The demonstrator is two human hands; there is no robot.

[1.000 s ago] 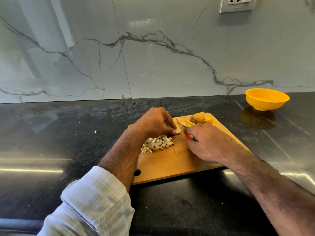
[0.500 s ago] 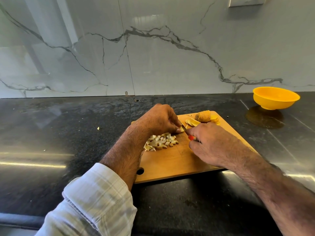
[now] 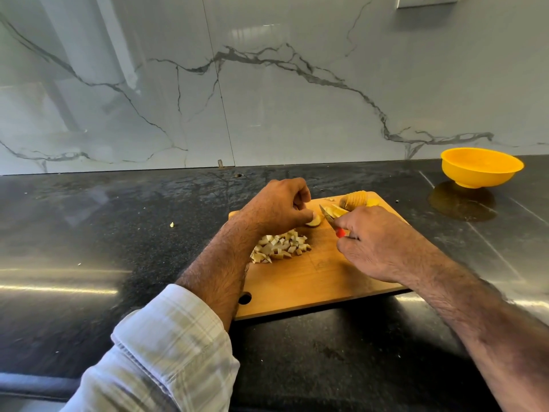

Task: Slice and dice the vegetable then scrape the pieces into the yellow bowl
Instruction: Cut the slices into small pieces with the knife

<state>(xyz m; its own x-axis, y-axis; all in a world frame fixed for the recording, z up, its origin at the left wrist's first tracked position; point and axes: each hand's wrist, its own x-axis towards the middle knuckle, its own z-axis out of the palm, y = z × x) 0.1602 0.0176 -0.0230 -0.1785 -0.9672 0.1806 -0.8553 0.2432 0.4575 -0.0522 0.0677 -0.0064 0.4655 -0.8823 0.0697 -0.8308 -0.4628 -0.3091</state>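
Observation:
A wooden cutting board [image 3: 312, 281] lies on the black counter. On it sits a pile of diced pale vegetable pieces [image 3: 280, 245]. My left hand [image 3: 276, 208] has its fingers curled and pins a small vegetable slice [image 3: 314, 220] to the board. My right hand [image 3: 374, 242] grips a knife with a red handle [image 3: 340, 232]; its blade [image 3: 326, 215] points away just right of the slice. Further slices [image 3: 337, 210] and a sliced brown-skinned chunk [image 3: 353, 200] lie at the board's far edge. The yellow bowl [image 3: 481, 167] stands empty at the far right.
A marble backsplash [image 3: 267, 84] rises behind the counter, with a socket plate [image 3: 427, 0] at the top right. A few small scraps lie on the counter [image 3: 89, 233] left of the board, one being a pale crumb [image 3: 171, 224].
The view has shifted slightly. My hands stay over the slice at the board's far side, and the knife blade now shows lifted, just right of the slice.

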